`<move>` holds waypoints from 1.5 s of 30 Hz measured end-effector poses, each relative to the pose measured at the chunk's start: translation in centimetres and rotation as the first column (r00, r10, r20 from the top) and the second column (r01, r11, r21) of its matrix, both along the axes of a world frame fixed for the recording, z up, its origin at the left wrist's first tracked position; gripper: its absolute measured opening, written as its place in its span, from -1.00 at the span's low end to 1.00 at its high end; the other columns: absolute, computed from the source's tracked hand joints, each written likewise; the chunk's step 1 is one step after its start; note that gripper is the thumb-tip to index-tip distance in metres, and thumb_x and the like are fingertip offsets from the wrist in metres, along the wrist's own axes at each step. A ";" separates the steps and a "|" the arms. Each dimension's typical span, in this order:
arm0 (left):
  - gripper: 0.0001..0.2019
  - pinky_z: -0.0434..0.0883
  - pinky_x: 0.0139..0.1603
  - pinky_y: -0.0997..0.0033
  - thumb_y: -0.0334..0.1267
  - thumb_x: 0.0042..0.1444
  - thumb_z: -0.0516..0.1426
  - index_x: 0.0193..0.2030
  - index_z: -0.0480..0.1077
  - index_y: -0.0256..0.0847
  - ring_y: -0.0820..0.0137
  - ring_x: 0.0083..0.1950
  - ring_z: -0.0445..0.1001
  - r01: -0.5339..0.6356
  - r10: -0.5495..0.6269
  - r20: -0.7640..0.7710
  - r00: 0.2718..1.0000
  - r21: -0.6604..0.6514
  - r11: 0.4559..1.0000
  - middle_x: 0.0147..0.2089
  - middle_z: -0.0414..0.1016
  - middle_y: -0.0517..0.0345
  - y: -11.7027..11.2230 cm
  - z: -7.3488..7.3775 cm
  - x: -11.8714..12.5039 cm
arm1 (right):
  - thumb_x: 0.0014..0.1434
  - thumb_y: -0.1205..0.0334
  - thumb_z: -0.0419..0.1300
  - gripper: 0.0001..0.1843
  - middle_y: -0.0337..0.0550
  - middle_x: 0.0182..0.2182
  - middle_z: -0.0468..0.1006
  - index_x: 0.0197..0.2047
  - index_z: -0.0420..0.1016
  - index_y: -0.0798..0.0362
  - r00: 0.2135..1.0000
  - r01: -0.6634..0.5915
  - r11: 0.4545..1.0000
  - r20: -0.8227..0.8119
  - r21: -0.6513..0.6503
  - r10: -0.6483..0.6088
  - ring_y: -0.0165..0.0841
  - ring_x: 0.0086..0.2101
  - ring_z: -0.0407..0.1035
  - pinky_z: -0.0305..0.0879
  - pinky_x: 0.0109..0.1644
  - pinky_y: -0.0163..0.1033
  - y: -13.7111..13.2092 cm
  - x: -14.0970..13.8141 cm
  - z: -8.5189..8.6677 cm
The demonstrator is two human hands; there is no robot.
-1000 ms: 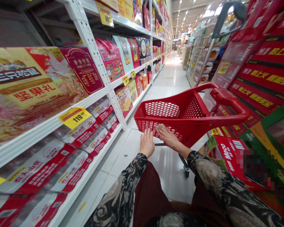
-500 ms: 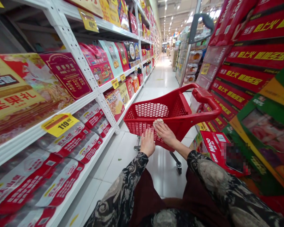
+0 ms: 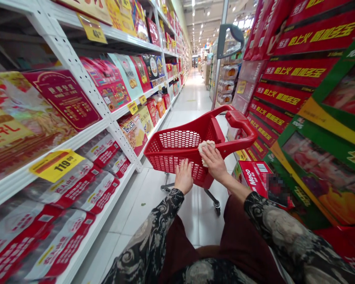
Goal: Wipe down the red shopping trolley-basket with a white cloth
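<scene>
A small red shopping cart (image 3: 177,142) with perforated basket sides stands in front of me on its casters. My right hand (image 3: 214,162) presses a crumpled off-white cloth (image 3: 206,146) flat against the near side of the basket, below the rim toward the handle end. The fingers lie over the cloth and partly hide it. Farther left, my left hand (image 3: 184,177) rests with its fingers stretched out against the lower part of the same side; nothing shows in it. The cart's handle (image 3: 245,128) points to the right, with neither hand on it.
White shelves (image 3: 91,102) with boxed gifts and packs of bottles run along the left. Stacked red drink cartons (image 3: 301,71) and green fruit boxes (image 3: 322,154) rise on the right. A small Meco box (image 3: 251,177) lies low beside them. The tiled aisle (image 3: 192,88) stretches ahead.
My right hand has slid the cloth rightward along the basket's side, toward the handle end. My left hand stays on the side panel. The view has shifted slightly to the right.
</scene>
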State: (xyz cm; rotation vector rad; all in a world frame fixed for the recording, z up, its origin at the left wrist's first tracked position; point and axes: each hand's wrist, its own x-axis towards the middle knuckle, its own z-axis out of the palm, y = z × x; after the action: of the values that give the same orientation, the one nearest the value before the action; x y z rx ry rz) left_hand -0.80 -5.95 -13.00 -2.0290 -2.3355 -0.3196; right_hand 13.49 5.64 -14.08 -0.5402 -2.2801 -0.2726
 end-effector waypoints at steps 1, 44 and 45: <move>-0.40 -0.05 0.35 -0.02 -0.41 0.05 -0.04 0.29 0.04 -0.40 0.15 0.41 -0.13 0.007 -0.007 0.001 1.000 0.000 1.000 0.40 -0.09 -0.13 0.1 0.0 0.3 | 0.25 0.45 -0.11 -0.55 0.02 0.18 0.29 0.16 0.33 0.09 1.000 0.000 1.000 0.017 0.002 0.000 -0.24 0.29 -0.12 -0.06 0.30 0.08 0.1 0.1 -0.1; -0.35 0.05 0.29 -0.10 -0.32 0.04 0.00 0.31 0.00 -0.37 0.09 0.38 -0.06 -0.100 0.099 0.023 0.995 0.077 0.992 0.37 0.01 -0.13 5.1 2.5 -2.1 | 0.20 0.45 -0.08 -0.55 -0.09 0.16 0.33 0.09 0.38 0.00 0.986 0.077 0.996 -0.141 -0.054 -0.084 -0.28 0.27 -0.04 0.07 0.28 0.05 0.2 4.3 5.2; -0.35 0.05 0.29 -0.10 -0.32 0.04 0.00 0.31 0.00 -0.38 0.10 0.38 -0.05 -0.093 0.092 0.017 0.996 0.081 0.992 0.37 0.02 -0.12 5.1 2.3 -2.2 | 0.20 0.45 -0.08 -0.55 -0.10 0.18 0.30 0.10 0.37 0.00 0.973 0.122 0.991 -0.190 -0.062 -0.132 -0.28 0.28 -0.08 0.04 0.28 0.07 0.4 4.8 5.4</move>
State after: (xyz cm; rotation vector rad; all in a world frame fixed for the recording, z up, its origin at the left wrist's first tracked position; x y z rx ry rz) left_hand -3.00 -0.84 -10.65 -1.8823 -2.3728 -0.4182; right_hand 18.25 6.04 -8.68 -0.7093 -2.0711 -0.2159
